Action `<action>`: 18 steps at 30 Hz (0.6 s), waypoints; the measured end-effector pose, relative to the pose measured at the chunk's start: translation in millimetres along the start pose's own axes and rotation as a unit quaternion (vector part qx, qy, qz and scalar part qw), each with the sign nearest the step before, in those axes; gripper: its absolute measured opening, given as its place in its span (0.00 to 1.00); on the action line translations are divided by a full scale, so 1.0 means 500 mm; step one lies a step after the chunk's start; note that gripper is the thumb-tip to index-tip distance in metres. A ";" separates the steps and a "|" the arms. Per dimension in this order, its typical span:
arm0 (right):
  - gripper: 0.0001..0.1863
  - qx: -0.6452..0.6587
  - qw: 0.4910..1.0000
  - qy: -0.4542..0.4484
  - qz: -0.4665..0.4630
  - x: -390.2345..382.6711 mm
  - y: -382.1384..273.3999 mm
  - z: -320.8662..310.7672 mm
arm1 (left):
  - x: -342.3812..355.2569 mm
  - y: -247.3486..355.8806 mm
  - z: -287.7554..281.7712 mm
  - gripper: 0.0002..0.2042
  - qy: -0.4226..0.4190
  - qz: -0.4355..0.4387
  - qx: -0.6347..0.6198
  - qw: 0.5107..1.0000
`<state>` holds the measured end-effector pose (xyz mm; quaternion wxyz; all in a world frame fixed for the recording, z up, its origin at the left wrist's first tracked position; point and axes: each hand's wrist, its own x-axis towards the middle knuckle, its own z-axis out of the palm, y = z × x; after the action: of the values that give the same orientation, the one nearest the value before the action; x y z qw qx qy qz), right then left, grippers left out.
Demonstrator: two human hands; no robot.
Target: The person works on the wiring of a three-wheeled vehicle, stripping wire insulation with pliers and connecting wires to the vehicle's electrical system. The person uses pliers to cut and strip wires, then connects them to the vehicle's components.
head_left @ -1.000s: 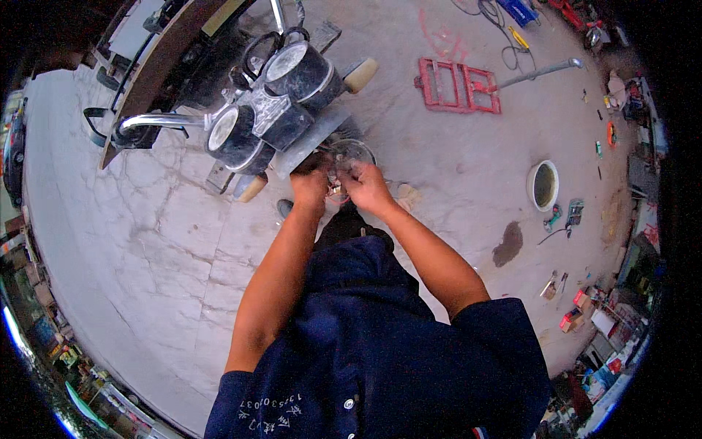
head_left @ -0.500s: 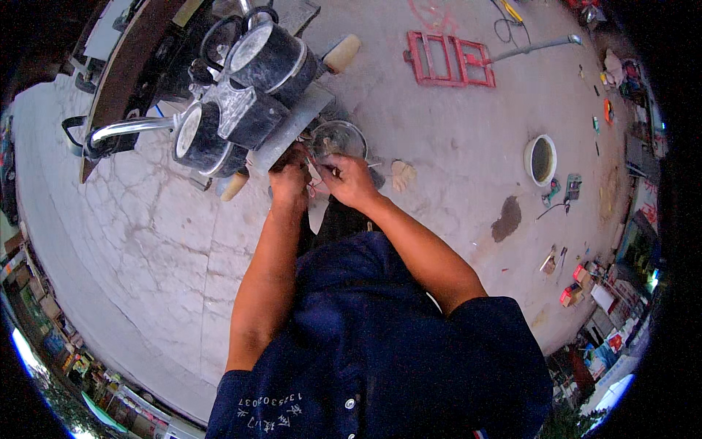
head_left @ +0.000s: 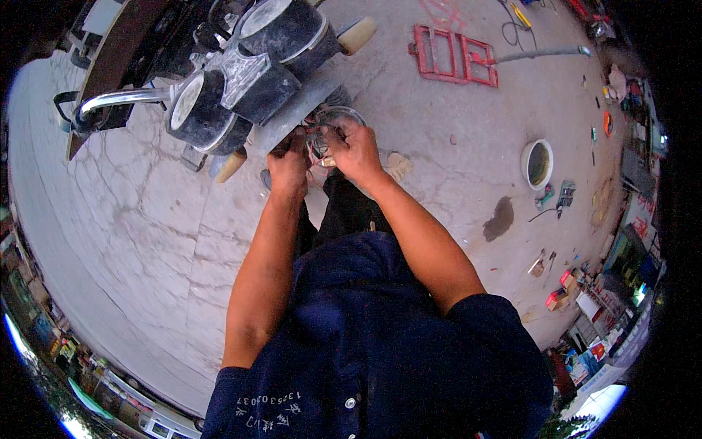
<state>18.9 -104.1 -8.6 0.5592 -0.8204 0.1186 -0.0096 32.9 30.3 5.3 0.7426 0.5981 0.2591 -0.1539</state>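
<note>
In front of me stands the dusty front end of a vehicle, with two round black housings (head_left: 281, 33) with pale faces, a chrome handlebar (head_left: 128, 97) and a flat grey metal plate (head_left: 296, 110). My left hand (head_left: 288, 167) is closed just below the plate's near edge; what its fingers hold is hidden. Close beside it, my right hand (head_left: 355, 152) has its fingers bent in a pinch. Thin reddish strands, perhaps wires, show between the hands, too small to make out. Behind the right hand is a round rimmed thing (head_left: 342, 112), partly covered.
A pale glove (head_left: 398, 165) lies right of my right hand. Farther right are a red metal frame (head_left: 455, 57) with a long bar, a white bucket (head_left: 525, 164), a green power tool (head_left: 544, 197) and a dark wet stain (head_left: 500, 219). Boxes (head_left: 558, 298) lie at lower right.
My right hand has moved slightly up and right, and its fingers cover more of the round rimmed thing. My left hand stays near the plate. The view has shifted a little.
</note>
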 end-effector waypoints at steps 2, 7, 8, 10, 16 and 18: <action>0.11 0.047 0.999 0.013 0.004 -0.001 0.017 0.012 | -0.006 0.001 0.007 0.04 0.016 0.031 -0.017 0.999; 0.11 0.051 0.997 -0.045 0.044 -0.010 0.037 0.010 | -0.009 0.012 0.009 0.05 0.016 0.013 0.014 1.000; 0.11 0.050 0.994 -0.072 0.062 -0.011 0.010 -0.003 | -0.007 0.014 -0.003 0.06 0.005 -0.008 0.029 1.000; 0.12 0.062 0.991 -0.093 0.075 -0.019 -0.006 -0.011 | -0.005 0.015 -0.012 0.06 -0.024 -0.036 0.038 0.998; 0.12 0.101 0.989 -0.096 0.050 -0.031 0.017 0.003 | -0.004 0.008 0.000 0.06 -0.066 -0.031 0.062 0.995; 0.11 0.058 0.990 -0.111 0.063 -0.033 0.012 -0.003 | -0.006 0.016 0.000 0.06 -0.080 -0.033 0.070 0.994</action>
<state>1.6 -104.3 -11.4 0.6150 -0.7734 0.1068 0.1101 34.7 32.0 13.6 0.7116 0.6257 0.2070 -0.2434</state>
